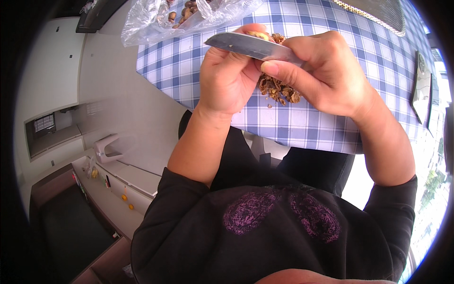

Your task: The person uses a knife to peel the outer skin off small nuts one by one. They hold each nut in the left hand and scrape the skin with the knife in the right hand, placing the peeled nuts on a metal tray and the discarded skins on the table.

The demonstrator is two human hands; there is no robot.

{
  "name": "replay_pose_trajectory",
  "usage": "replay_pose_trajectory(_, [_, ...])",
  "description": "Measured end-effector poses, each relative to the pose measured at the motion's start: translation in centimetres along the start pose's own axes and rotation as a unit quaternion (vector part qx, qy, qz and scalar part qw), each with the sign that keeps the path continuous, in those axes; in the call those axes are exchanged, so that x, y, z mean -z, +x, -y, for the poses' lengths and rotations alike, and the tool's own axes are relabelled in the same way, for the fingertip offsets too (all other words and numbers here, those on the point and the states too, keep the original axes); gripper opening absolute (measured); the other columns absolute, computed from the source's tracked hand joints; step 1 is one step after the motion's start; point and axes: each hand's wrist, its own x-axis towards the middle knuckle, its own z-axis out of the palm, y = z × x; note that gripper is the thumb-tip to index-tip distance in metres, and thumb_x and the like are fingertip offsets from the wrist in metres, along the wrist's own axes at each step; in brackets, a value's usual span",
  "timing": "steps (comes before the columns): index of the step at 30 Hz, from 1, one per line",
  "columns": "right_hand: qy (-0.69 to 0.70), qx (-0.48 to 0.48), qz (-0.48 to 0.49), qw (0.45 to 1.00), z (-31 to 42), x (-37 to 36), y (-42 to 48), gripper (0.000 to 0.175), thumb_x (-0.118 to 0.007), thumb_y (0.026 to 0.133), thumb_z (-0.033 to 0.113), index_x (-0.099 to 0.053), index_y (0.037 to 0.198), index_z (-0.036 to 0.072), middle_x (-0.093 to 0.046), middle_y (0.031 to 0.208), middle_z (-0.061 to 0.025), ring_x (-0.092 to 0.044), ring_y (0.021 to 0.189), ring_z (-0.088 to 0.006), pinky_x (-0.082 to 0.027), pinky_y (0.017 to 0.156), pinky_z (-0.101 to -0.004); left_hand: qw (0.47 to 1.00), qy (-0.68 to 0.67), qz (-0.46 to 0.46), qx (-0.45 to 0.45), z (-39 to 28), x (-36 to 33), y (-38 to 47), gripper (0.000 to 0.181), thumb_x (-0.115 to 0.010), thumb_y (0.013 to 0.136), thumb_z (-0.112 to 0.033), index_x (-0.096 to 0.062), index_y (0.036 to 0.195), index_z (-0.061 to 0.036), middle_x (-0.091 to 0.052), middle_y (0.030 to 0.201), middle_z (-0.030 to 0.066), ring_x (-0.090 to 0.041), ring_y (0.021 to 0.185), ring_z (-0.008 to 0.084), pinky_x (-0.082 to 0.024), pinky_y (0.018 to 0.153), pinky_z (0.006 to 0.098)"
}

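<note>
My right hand grips a knife with a broad metal blade, its tip pointing left. Behind the blade, my left hand holds a small yellowish piece of food, perhaps a peeled nut; the fingers around it are partly hidden. The thumb of my right hand lies near the blade's lower edge. Below and between both hands, a heap of brown shells or peelings lies on the checked tablecloth. More brown scraps show just beyond the blade. The knife's handle is hidden in my right hand.
A clear plastic bag holding several brown nuts lies at the table's far left. A mesh basket stands at the far right. Near the right edge is a dark-edged flat object. A pale chair stands off to the left.
</note>
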Motion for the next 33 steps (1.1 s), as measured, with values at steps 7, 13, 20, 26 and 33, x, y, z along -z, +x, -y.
replay_pose_trajectory(7, [0.067, -0.111, -0.031, 0.991, 0.1, 1.1, -0.1, 0.026, -0.071, 0.083, 0.021, -0.059, 0.078, -0.001, -0.050, 0.056, 0.0021, -0.043, 0.053, -0.0007, -0.034, 0.044, -0.0194, 0.999, -0.047, -0.008, 0.013, -0.5, 0.1, 0.1, 0.031, -0.046, 0.098, -0.020, -0.052, 0.122, -0.0008, -0.062, 0.104, 0.0120, -0.057, 0.091, 0.0149, -0.048, 0.086, 0.0304])
replay_pose_trajectory(13, [-0.010, -0.033, -0.057, 0.998, -0.6, 0.3, 0.0, 0.033, -0.075, 0.079, 0.026, -0.057, 0.074, -0.001, -0.053, 0.056, -0.0019, -0.047, 0.052, -0.0024, -0.039, 0.046, -0.0198, 0.998, -0.049, 0.036, 0.003, -0.2, 0.2, 0.4, 0.030, -0.046, 0.097, -0.015, -0.052, 0.123, -0.0007, -0.062, 0.107, 0.0134, -0.059, 0.096, 0.0182, -0.049, 0.087, 0.0326])
replay_pose_trajectory(20, [-0.031, -0.022, -0.064, 0.997, -0.7, 0.0, 0.2, 0.030, -0.071, 0.082, 0.024, -0.059, 0.076, -0.002, -0.066, 0.065, -0.0100, -0.061, 0.056, -0.0091, -0.046, 0.049, -0.0231, 1.000, 0.010, 0.005, -0.002, 0.1, -0.5, -0.2, 0.031, -0.049, 0.095, -0.010, -0.053, 0.123, 0.0013, -0.061, 0.112, 0.0143, -0.059, 0.103, 0.0218, -0.048, 0.091, 0.0361])
replay_pose_trajectory(26, [-0.045, -0.023, -0.060, 0.997, -0.5, 0.2, 0.2, 0.029, -0.071, 0.082, 0.025, -0.059, 0.076, -0.001, -0.065, 0.064, -0.0108, -0.063, 0.055, -0.0121, -0.046, 0.049, -0.0237, 1.000, 0.010, 0.022, -0.004, 0.1, -0.5, -0.2, 0.032, -0.052, 0.094, -0.009, -0.052, 0.123, 0.0032, -0.061, 0.111, 0.0150, -0.059, 0.103, 0.0226, -0.048, 0.092, 0.0367])
replay_pose_trajectory(33, [-0.079, 0.019, -0.062, 0.995, -0.4, 0.3, 0.2, 0.030, -0.071, 0.081, 0.026, -0.057, 0.074, -0.001, -0.064, 0.064, -0.0106, -0.061, 0.053, -0.0152, -0.045, 0.048, -0.0247, 0.999, 0.028, 0.034, -0.001, 0.1, -0.4, -0.1, 0.028, -0.052, 0.094, -0.010, -0.056, 0.118, 0.0045, -0.062, 0.109, 0.0142, -0.059, 0.101, 0.0214, -0.047, 0.093, 0.0364])
